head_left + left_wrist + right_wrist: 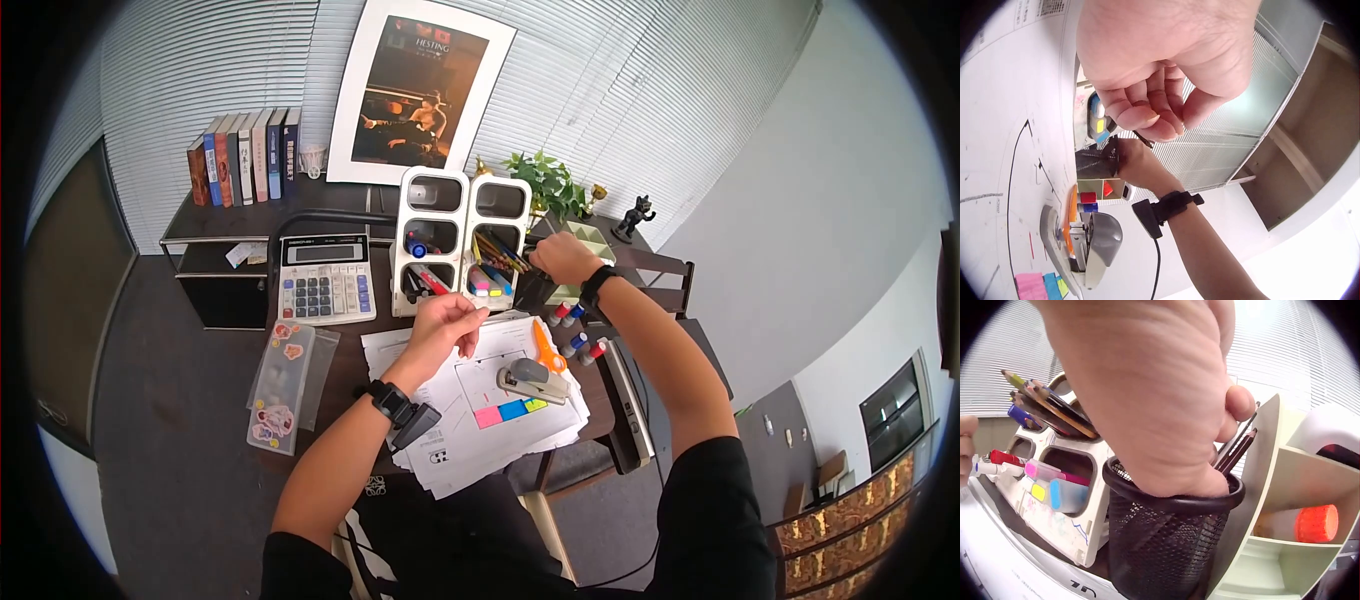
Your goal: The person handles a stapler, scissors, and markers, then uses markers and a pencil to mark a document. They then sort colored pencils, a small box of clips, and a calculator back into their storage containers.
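In the head view my left hand (445, 328) hovers over the papers, fingers loosely curled and nothing visible between them. The same hand (1166, 69) fills the top of the left wrist view. My right hand (568, 258) is at the black mesh pen cup (1163, 544), its lower part inside the rim in the right wrist view. Dark pencils (1238, 450) lean out of the cup right beside its curled fingers. Most of the grip is hidden, so I cannot tell whether it holds pencils or the rim.
A white organizer (432, 205) with pens and pencils stands left of the cup, a pale green tray (1272, 565) right of it. A stapler (532, 380) and orange scissors (548, 350) lie on the papers (440, 455). Markers (573, 345), a calculator (325, 280) and a pencil case (280, 385) lie around.
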Demonstrator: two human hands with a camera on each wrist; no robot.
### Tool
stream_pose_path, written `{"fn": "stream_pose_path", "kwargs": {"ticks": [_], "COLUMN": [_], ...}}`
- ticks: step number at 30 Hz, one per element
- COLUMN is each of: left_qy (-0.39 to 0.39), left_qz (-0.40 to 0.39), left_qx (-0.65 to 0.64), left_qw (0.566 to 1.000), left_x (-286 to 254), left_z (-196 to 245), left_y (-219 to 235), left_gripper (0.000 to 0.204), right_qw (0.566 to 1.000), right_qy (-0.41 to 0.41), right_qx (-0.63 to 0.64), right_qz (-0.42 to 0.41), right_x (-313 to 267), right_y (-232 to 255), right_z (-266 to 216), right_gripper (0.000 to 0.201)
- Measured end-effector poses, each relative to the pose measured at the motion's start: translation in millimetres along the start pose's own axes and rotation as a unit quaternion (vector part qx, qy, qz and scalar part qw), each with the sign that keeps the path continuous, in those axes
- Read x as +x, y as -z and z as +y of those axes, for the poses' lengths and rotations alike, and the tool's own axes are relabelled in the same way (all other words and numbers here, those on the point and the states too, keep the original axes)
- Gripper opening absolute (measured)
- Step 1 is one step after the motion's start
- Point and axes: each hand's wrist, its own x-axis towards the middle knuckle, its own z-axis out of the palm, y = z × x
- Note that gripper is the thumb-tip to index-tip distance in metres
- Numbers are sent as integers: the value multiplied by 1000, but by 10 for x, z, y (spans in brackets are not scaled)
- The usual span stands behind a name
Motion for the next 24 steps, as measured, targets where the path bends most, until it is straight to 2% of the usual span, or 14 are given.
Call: {"fn": "stream_pose_path", "kwargs": {"ticks": [7, 10, 18, 24], "left_qy": [1, 4, 3, 4], "left_qz": [7, -1, -2, -30], "left_qx": [2, -5, -7, -9], "left_qw": [1000, 1000, 1000, 1000], "left_x": [-13, -14, -12, -11], "left_z": [28, 18, 22, -60], "left_y": [-27, -22, -7, -20], "left_gripper": [21, 20, 19, 19], "right_qw": [1000, 1000, 998, 995], "right_qy": [-6, -9, 21, -34], "right_qx": [0, 7, -54, -93], "right_qz": [20, -11, 36, 9], "right_x": [3, 30, -72, -266], "right_y": [-13, -15, 151, 662], "right_z": [3, 6, 80, 126], "right_gripper": [14, 12, 12, 13]}}
